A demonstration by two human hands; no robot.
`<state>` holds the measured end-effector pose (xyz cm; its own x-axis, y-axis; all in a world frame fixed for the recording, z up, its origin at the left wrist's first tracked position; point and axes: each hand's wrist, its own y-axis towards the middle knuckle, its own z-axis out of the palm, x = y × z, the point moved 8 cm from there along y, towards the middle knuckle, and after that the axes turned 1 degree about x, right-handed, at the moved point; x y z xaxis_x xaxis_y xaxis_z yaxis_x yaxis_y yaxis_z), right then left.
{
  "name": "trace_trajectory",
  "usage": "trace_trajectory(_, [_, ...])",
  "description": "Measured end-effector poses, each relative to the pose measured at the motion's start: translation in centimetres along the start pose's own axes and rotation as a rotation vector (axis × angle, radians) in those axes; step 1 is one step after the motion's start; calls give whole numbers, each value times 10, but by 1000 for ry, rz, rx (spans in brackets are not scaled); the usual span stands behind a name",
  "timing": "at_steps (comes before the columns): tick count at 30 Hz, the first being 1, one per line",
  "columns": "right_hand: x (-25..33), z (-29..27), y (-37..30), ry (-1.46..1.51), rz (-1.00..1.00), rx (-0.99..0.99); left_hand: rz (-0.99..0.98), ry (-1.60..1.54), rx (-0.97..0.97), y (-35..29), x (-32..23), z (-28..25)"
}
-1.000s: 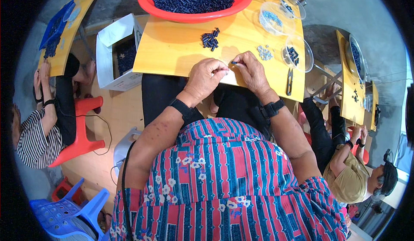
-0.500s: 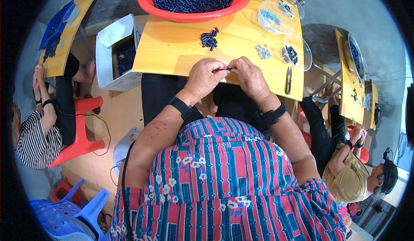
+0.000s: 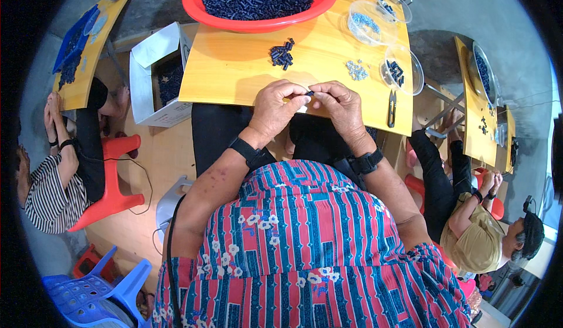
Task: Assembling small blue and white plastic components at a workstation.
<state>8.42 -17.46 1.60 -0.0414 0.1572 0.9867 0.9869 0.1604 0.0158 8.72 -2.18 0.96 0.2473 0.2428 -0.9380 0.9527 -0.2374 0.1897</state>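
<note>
1. Carefully, we keep our left hand (image 3: 280, 106) and right hand (image 3: 340, 104) meeting fingertip to fingertip at the near edge of the orange wooden table (image 3: 234, 70). Both are closed in a pinch on one small dark blue tubular piece (image 3: 308, 94), which sits right between the two thumbs.
2. We judge the work to be a fine fitting job, so we should brace wrists against the table edge and let only the fingertips move.
3. We hold the piece just above the tabletop, so a slip would drop it onto wood and not into the lap.
4. The small loose heap of dark blue pieces (image 3: 282, 53) lies just beyond our left hand, an easy reach for the next one.
5. The little cluster of pale grey bits (image 3: 354, 69) lies just beyond our right hand; the clear round plastic dish (image 3: 401, 70) holding a few dark pieces sits farther out on that side.
6. The black-handled snips (image 3: 392, 107) lie just right of our right hand; we keep the wrist clear of them.
</note>
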Motion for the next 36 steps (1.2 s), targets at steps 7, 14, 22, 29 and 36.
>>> trace_trajectory(7, [5,5,0,-11,-20,74,-15,-48,-86,-10,-4,-6])
trace_trajectory(14, [5,7,-2,36,-23,98,-2,-13,-119,-13,-6,-8])
trace_trajectory(22, [-7,6,-4,140,127,51,26,-4,-130,-12,-10,-8])
trace_trajectory(29, [-7,7,-5,151,139,59,19,-14,-122,-12,-9,-6])
trace_trajectory(36, [12,6,-2,-118,-86,56,-61,-92,-37,-12,-6,-5])
